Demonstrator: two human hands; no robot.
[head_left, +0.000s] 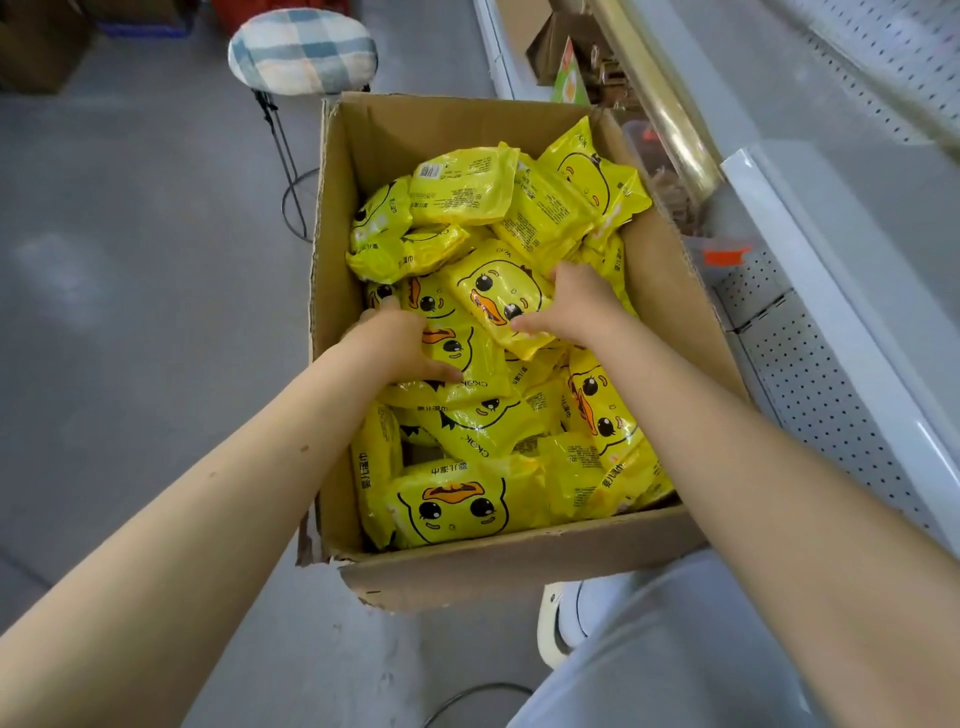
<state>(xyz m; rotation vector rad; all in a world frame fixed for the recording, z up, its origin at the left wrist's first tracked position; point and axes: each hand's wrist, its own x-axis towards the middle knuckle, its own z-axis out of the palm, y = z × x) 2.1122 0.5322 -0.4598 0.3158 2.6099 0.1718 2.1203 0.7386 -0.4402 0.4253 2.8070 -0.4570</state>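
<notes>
I am reaching both arms down into the cardboard box (467, 569), which is standing on the floor just beside a white shelf (841, 332) and is heaped with yellow duck-faced packs. This is the picking-up step — I am taking hold of two packs at the top of the heap, one per hand.

My left hand (402, 343) is gripping the left pack (467, 358). The thumb is lying across its printed face and the fingers (382, 309) are curling over its far edge, near the box's left wall. My right hand (569, 306) is gripping the right pack (496, 291) the same way, thumb on the duck's face and fingers hooking over the far side. That pack is lying tilted, its near end overlapping the left pack.

Neither pack looks lifted clear yet, as far as I can judge. Next, I reckon, I am going to need a firm squeeze and a straight lift — the film looks slippery. The right pack should come up first so it is not dragging its neighbour along.
</notes>
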